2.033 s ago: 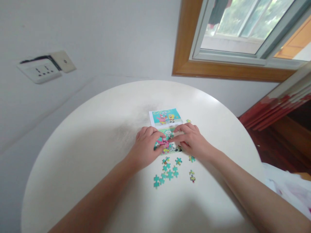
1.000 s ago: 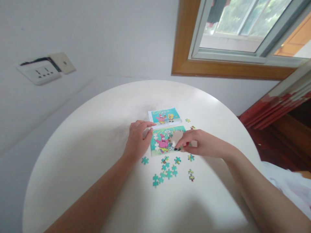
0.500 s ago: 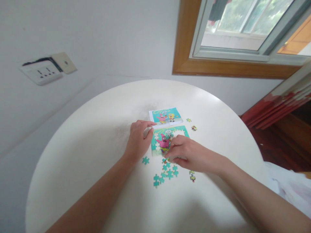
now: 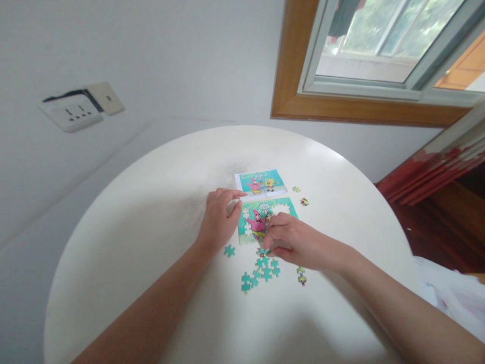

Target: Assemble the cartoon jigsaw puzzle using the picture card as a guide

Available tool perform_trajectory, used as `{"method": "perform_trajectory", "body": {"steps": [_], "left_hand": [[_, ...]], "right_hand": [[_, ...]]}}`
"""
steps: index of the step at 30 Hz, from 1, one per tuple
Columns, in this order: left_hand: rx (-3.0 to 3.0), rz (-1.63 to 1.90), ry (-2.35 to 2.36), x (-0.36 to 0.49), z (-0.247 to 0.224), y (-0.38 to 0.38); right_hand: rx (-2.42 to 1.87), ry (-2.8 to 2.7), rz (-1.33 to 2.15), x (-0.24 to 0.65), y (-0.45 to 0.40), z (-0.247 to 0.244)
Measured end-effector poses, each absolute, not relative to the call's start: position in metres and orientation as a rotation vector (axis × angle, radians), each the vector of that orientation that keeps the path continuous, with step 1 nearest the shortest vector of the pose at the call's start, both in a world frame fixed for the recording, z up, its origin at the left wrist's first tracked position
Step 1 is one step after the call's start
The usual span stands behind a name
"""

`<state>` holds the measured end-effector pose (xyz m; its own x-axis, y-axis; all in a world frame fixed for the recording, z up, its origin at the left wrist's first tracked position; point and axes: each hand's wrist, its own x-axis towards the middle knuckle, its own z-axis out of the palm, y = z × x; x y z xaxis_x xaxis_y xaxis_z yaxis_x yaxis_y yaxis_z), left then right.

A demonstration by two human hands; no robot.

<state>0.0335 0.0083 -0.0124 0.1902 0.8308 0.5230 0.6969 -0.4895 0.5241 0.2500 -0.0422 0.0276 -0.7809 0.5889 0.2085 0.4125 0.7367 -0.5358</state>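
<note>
A partly assembled jigsaw puzzle [image 4: 258,225] with a pink cartoon starfish lies on the white table, with gaps at its left side and upper right. My left hand [image 4: 222,217] rests at its left edge, fingers stretched out and thumb apart. My right hand [image 4: 293,240] is over the lower right of the puzzle, fingers pinched on a small puzzle piece [image 4: 262,253], mostly hidden at the fingertips. Below it are several loose teal pieces [image 4: 267,273]. One teal piece [image 4: 229,251] lies alone under my left hand. Behind the puzzle is a printed reference picture [image 4: 261,183].
Two loose pieces, one greenish [image 4: 296,189] and one darker [image 4: 304,201], lie right of the picture. More yellowish pieces [image 4: 301,275] lie below my right forearm. The round table [image 4: 125,242] stands against a wall with a socket [image 4: 74,112] and a window [image 4: 364,60].
The whole view has shifted slightly. My right fingertips have moved a little at the puzzle's lower edge, and the piece there shows differently. My left hand stays in place.
</note>
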Motion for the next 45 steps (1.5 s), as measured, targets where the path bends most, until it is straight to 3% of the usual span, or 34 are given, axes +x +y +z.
{"method": "perform_trajectory", "body": {"steps": [7, 12, 19, 26, 33, 40, 45], "left_hand": [[2.296, 1.182, 1.475, 0.033, -0.012, 0.008], [2.282, 1.178, 1.482, 0.033, -0.012, 0.008], [2.314, 1.172, 1.441, 0.033, -0.011, 0.007], [2.51, 0.975, 1.125, 0.04, 0.0, -0.007], [2.605, 0.806, 0.976, 0.045, 0.003, -0.013], [2.606, 0.746, 0.982, 0.045, 0.0, -0.013], [2.615, 0.723, 0.984, 0.045, -0.002, -0.013]], "right_hand": [[-0.826, -2.508, 0.809, 0.248, -0.043, 0.025], [-1.002, -2.176, 1.127, 0.26, -0.034, 0.026], [-1.288, -1.766, 1.05, 0.283, -0.009, 0.017], [-1.18, -1.555, 1.21, 0.275, -0.012, 0.013], [-1.214, -1.672, 1.122, 0.277, -0.011, 0.013], [-1.223, -1.602, 1.304, 0.276, -0.012, 0.014], [-1.353, -1.797, 1.089, 0.274, -0.014, 0.02]]}}
